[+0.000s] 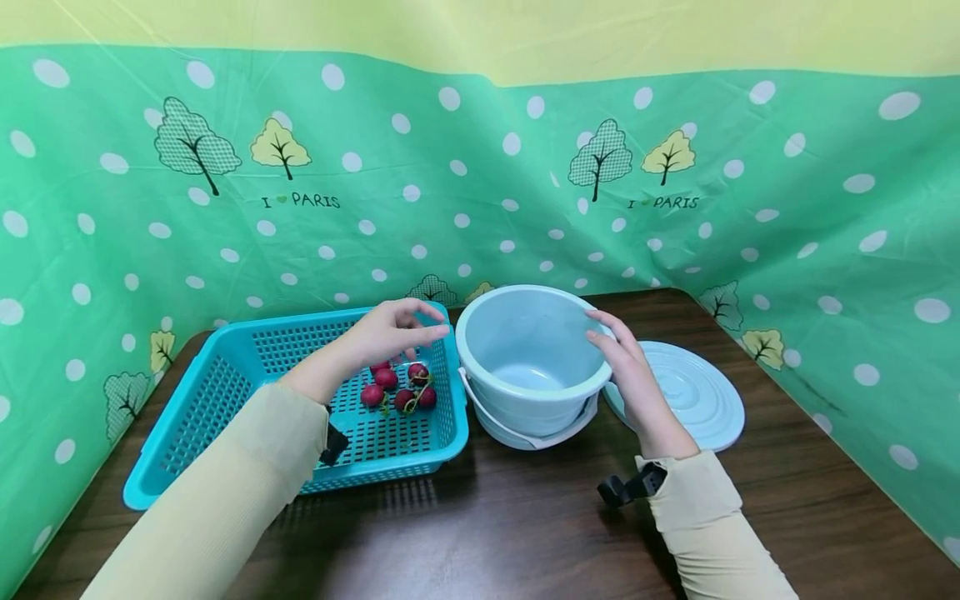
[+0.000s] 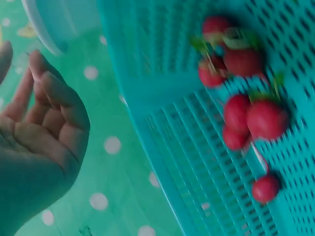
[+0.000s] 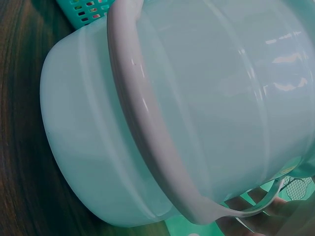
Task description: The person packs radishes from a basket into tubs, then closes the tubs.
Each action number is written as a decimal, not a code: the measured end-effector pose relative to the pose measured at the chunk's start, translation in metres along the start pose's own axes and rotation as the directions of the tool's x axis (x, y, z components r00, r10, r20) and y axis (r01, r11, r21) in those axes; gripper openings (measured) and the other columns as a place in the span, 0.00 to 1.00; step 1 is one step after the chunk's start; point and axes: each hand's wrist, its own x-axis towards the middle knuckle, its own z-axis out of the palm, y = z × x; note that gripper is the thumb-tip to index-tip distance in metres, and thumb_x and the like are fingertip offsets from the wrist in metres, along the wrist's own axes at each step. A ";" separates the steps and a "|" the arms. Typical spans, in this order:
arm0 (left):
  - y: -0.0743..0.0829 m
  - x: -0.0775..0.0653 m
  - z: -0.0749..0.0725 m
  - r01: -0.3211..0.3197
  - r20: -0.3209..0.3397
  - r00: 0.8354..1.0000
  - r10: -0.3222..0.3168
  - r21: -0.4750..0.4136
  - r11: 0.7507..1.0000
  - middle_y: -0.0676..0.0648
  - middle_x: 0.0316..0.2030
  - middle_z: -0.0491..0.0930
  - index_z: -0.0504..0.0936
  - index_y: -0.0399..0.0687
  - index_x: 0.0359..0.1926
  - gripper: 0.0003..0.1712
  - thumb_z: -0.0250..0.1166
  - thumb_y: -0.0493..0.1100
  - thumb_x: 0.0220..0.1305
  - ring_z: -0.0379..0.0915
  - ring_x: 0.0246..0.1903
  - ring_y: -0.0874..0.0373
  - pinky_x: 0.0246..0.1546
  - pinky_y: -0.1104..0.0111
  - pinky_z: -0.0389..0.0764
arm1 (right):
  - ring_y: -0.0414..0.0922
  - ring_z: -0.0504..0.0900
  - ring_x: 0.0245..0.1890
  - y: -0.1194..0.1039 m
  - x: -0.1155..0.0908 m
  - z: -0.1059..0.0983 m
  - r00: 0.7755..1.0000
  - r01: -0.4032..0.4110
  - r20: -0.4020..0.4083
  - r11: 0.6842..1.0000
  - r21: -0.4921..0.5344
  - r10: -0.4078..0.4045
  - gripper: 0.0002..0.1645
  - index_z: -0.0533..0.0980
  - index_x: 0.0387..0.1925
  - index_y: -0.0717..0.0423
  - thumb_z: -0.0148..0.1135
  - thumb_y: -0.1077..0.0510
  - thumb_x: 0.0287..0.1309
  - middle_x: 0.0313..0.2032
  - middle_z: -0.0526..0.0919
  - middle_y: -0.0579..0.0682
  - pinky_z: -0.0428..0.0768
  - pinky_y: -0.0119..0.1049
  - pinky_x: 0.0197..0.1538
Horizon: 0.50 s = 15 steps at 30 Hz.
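In the head view my left hand [image 1: 397, 327] hovers over the blue basket [image 1: 442, 458], close to the bucket's left side. Its fingers bend loosely, with nothing between them. Below it several red radishes [image 1: 386, 378] with bits of green stem lie on the basket floor; the left wrist view shows them blurred. A light blue bucket [image 1: 525, 392] stands upright beside the basket, and its inside looks bare. My right hand [image 1: 628, 367] holds the bucket's right rim, some fingers [image 3: 261, 216] passing behind the wall near the handle [image 3: 142, 118].
A round light blue lid [image 1: 697, 400] lies flat on the dark wooden table [image 1: 517, 525], right of the bucket and partly behind my right hand. A green dotted cloth [image 1: 450, 192] hangs behind and at both sides.
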 end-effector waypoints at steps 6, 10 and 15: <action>-0.019 0.009 -0.009 0.037 0.040 0.998 -0.038 0.009 0.999 0.47 0.37 0.81 0.76 0.52 0.61 0.26 0.64 0.57 0.67 0.75 0.31 0.52 0.26 0.67 0.74 | 0.55 0.52 0.75 0.001 0.000 -0.001 1.000 -0.001 -0.004 1.000 -0.001 0.001 0.33 0.57 0.75 0.49 0.44 0.46 0.74 0.78 0.49 0.51 0.56 0.62 0.71; -0.034 0.013 -0.011 0.073 0.057 0.996 -0.074 0.013 0.997 0.44 0.47 0.82 0.76 0.54 0.61 0.27 0.63 0.59 0.67 0.76 0.37 0.49 0.34 0.61 0.79 | 0.55 0.51 0.75 0.001 0.000 -0.001 1.000 0.000 -0.005 1.000 0.001 0.000 0.33 0.57 0.75 0.49 0.45 0.46 0.74 0.78 0.49 0.51 0.55 0.62 0.71; -0.053 0.014 -0.011 0.135 0.099 0.986 -0.133 -0.014 0.991 0.39 0.54 0.78 0.76 0.55 0.62 0.28 0.61 0.61 0.67 0.77 0.40 0.45 0.43 0.57 0.80 | 0.55 0.52 0.75 0.001 0.000 0.000 1.000 -0.002 -0.004 1.000 -0.001 0.002 0.32 0.57 0.75 0.48 0.45 0.45 0.74 0.78 0.49 0.50 0.56 0.62 0.71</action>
